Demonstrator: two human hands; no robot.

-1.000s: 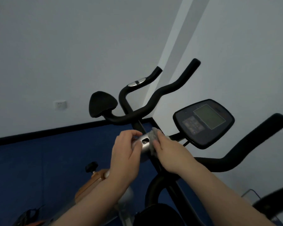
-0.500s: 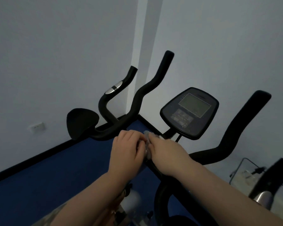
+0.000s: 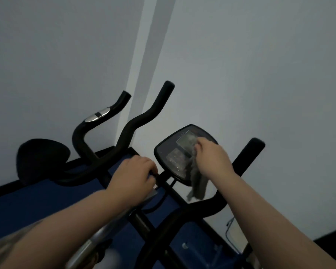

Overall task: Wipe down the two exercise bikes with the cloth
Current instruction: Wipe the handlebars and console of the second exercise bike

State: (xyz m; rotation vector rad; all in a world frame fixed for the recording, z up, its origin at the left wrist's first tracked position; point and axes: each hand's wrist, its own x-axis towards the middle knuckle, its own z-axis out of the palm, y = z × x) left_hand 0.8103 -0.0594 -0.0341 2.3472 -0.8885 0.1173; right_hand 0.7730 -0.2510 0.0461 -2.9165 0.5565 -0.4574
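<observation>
Pale grey-white walls (image 3: 260, 65) are meeting at a corner where a lighter vertical strip (image 3: 142, 55) is running down toward the floor. A dark baseboard (image 3: 2, 189) is edging the wall above deep blue flooring (image 3: 37, 202). Dim, even light is falling over the room, leaving everything shadowy and muted.

Black handlebars (image 3: 144, 117) and a black console (image 3: 169, 152) with a pale grey screen (image 3: 184, 141). A grey cloth (image 3: 198, 183) hangs over the console. One far handlebar carries a shiny silver plate (image 3: 97, 117). The floor (image 3: 37, 202) is deep blue; the walls (image 3: 250, 65) are plain grey-white.
</observation>
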